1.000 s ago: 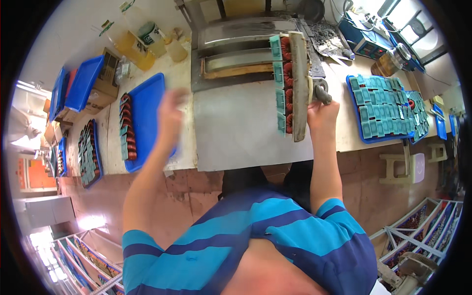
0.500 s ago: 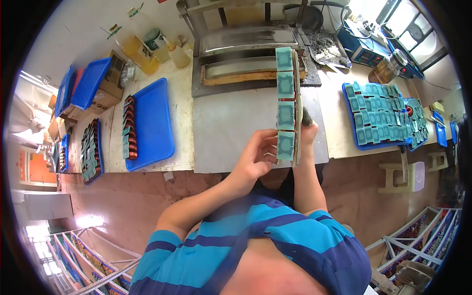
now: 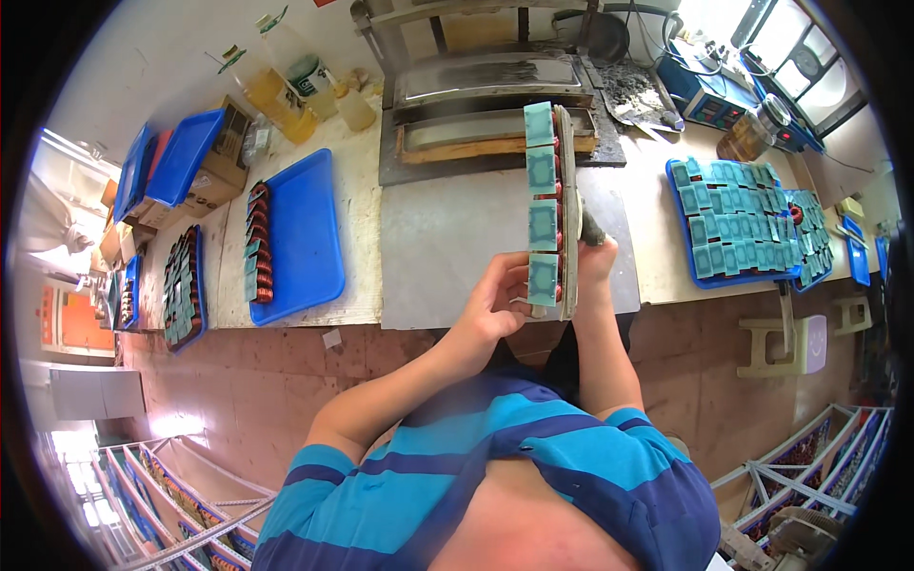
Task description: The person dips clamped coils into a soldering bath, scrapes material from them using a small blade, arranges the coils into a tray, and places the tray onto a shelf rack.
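Note:
In front of me stands a long, narrow wooden-looking holder [image 3: 570, 219], seen nearly edge-on. Along its left side sits a row of several copper-wound coils with square green plates [image 3: 544, 226]; red-brown winding shows at their right edges. My right hand [image 3: 597, 262] is closed round the holder's dark handle [image 3: 590, 228] on the far side from the plates. The fingers of my left hand [image 3: 495, 303] curl against the nearest coil, at the near end of the row, with the thumb below it. Part of those fingertips is hidden behind the green plate.
A blue tray [image 3: 319, 228] at left holds a row of coils. At right, another blue tray [image 3: 709, 283] is covered with green-plated coils. Beyond the grey metal plate [image 3: 447, 238] lies a trough [image 3: 457, 133]. Bottles [image 3: 281, 105] and a blue powered box [image 3: 700, 90] stand behind.
The holder has turned slightly, so more copper winding shows beside the green plates. Its far end has come a little nearer and left. Both hands keep their hold.

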Tool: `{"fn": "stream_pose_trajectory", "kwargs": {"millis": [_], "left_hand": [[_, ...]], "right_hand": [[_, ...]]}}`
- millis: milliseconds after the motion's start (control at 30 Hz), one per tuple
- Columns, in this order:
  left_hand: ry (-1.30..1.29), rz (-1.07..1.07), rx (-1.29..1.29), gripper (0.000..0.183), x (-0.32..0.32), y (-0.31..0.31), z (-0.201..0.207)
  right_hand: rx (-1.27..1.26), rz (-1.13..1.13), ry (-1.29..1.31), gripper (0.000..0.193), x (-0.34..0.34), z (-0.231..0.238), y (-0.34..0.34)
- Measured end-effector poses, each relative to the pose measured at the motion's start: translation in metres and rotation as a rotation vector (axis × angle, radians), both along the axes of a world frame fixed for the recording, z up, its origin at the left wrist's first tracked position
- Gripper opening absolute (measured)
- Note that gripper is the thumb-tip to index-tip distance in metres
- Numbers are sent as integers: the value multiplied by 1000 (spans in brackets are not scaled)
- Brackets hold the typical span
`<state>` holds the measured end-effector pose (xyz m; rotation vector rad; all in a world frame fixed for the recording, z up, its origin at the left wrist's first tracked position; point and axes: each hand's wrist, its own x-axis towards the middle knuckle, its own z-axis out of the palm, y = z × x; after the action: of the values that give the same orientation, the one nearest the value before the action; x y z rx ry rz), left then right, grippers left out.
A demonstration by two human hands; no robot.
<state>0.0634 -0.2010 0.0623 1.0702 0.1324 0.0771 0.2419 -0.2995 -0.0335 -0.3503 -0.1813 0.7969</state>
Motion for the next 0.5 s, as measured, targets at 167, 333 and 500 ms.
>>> {"fn": "stream_pose_trajectory", "kwargs": {"millis": [167,333,500], "left_hand": [[114,87,159,78,-33,22,-50],[47,629,906,69,-77,84,-64],[-106,559,1493,62,-87,98,-49]], "right_hand": [[-335,-13,74,36,23,31,4],[-688,214,-320,25,45,40,25],[-887,474,-803,28,57,14,59]]}}
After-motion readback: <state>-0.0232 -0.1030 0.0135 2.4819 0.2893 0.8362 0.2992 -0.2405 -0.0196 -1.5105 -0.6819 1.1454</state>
